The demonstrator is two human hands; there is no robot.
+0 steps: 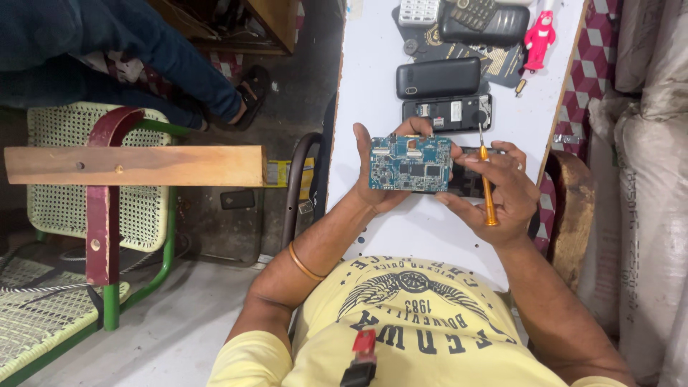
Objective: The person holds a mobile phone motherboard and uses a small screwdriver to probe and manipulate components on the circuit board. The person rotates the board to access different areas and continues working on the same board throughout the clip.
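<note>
Left hand (378, 172): grip closed on the left edge of the circuit board (410, 163), held above the white tabletop (373, 86).
Circuit board: blue, thin, stiff; likely light and fragile, best held by its bare edges.
Dark phone body (469, 183): behind the board.
Right hand (502, 193): grip closed round an orange screwdriver (486, 188), fingertips at the board's right edge.
Beyond: two dark phones (438, 77).

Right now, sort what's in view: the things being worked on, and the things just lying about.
In hand:
- blue circuit board, left hand
- orange screwdriver, right hand
- dark phone body behind the board

Lying about:
- black phone
- opened phone
- pink figure
- keypad phones
- white table
</note>
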